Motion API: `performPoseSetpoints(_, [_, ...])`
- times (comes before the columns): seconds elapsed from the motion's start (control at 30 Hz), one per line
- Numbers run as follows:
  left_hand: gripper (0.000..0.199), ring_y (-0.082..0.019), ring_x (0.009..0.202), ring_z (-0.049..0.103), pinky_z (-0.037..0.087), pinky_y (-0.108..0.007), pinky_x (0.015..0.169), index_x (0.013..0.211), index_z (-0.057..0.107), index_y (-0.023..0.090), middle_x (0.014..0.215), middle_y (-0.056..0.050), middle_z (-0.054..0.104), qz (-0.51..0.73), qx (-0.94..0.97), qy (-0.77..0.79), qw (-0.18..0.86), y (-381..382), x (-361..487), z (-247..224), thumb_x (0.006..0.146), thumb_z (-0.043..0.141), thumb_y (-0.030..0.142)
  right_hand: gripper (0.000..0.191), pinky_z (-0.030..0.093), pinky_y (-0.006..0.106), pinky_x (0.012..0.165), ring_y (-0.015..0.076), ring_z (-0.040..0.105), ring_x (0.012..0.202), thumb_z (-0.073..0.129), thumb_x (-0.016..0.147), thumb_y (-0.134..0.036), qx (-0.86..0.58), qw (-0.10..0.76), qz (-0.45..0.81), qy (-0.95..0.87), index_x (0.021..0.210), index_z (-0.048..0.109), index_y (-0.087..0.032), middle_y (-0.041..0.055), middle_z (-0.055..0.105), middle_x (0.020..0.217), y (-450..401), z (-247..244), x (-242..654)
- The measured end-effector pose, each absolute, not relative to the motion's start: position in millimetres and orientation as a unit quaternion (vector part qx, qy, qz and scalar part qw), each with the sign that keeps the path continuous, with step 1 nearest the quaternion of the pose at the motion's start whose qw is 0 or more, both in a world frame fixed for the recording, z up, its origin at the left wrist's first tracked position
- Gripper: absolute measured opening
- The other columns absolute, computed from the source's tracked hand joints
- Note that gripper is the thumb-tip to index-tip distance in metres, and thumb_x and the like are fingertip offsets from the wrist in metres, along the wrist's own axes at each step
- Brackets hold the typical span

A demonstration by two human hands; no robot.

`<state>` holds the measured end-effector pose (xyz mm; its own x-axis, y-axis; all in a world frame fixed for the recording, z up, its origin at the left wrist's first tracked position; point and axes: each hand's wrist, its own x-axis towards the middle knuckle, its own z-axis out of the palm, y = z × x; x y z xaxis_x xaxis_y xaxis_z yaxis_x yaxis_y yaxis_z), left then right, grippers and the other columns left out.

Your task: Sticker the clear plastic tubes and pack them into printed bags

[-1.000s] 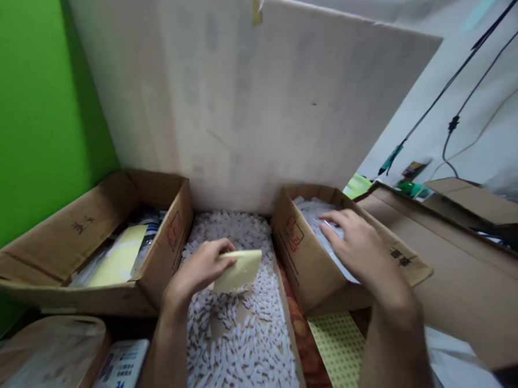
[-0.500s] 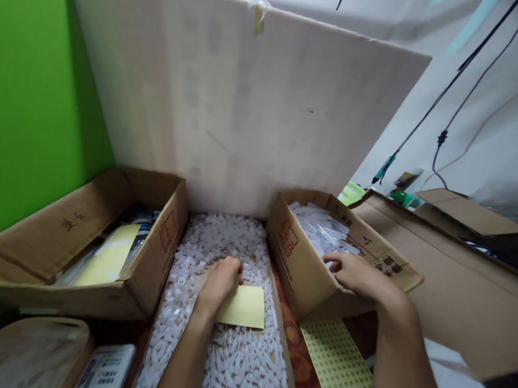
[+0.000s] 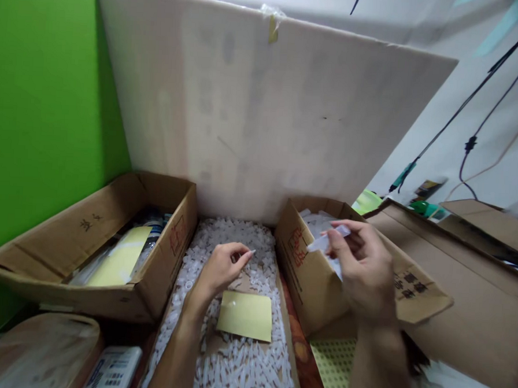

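My left hand (image 3: 225, 266) is above the shallow tray (image 3: 295, 367), its thumb and fingertips pinching a small white plastic piece (image 3: 253, 252). Small white plastic pieces (image 3: 241, 369) fill the tray, with rounder cap-like ones (image 3: 231, 232) toward the back. A pale yellow paper (image 3: 244, 316) lies on them, just below my left hand. Over the right cardboard box (image 3: 310, 283), my right hand (image 3: 364, 260) grips a translucent plastic tube (image 3: 328, 240) between thumb and fingers. More translucent tubes (image 3: 316, 221) lie in that box, partly hidden by the hand.
Another cardboard box (image 3: 167, 296) at left holds a yellow sheet (image 3: 123, 256) and clear items. A white board (image 3: 263, 113) leans behind. At lower left are a round-cornered container (image 3: 37, 353) and a white box (image 3: 113, 369). A dotted yellow sheet (image 3: 334, 363) lies at lower right.
My right hand has come up out of the right box with a translucent tube. My left hand has lifted off the pieces and yellow paper, holding a small white piece. The view has shifted slightly.
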<state>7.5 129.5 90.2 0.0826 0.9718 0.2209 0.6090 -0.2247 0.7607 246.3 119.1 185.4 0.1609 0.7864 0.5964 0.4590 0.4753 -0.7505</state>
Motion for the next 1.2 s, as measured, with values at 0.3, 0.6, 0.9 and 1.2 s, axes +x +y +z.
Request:
performPoseSetpoints(0.3, [0.025,-0.009,0.068,0.060,0.049,-0.019,0.067,0.087,0.071,0.019,0.080,0.002,0.069,0.702,0.389,0.355,0.479,121,14,116,0.073,0.086,0.034,0.040,0.061,0.032,0.064,0.0190,0.071,0.066,0.090,0.071,-0.045,-0.355,0.574,0.497,-0.546,0.081,0.062,-0.019,0.0013,0.070,0.076,142,150,177])
performPoseSetpoints(0.6, [0.028,-0.010,0.071,0.064,0.045,-0.015,0.050,0.096,0.066,0.020,0.087,0.002,0.067,0.749,0.206,0.262,0.573,123,29,122,0.078,0.078,0.037,0.036,0.061,0.031,0.058,0.0155,0.070,0.060,0.079,0.085,-0.048,-0.243,0.498,0.637,-0.536,0.098,0.059,-0.021,0.0017,0.069,0.094,143,130,141])
performPoseSetpoints(0.9, [0.011,-0.001,0.040,0.044,0.026,-0.013,0.032,0.089,0.069,0.018,0.082,0.002,0.070,0.735,0.054,0.255,0.625,122,42,135,0.082,0.068,0.026,0.038,0.056,0.028,0.053,0.0125,0.064,0.055,0.075,0.087,-0.052,-0.219,0.482,0.665,-0.528,0.101,0.057,-0.021,-0.0004,0.065,0.089,142,123,137])
performPoseSetpoints(1.2, [0.016,-0.007,0.048,0.049,0.038,-0.019,0.041,0.083,0.067,0.020,0.090,-0.002,0.070,0.692,0.106,0.281,0.656,113,44,143,0.088,0.057,0.032,0.036,0.045,0.026,0.053,0.0116,0.053,0.053,0.074,0.087,-0.053,-0.217,0.482,0.652,-0.543,0.097,0.057,-0.022,-0.0035,0.059,0.074,140,133,148])
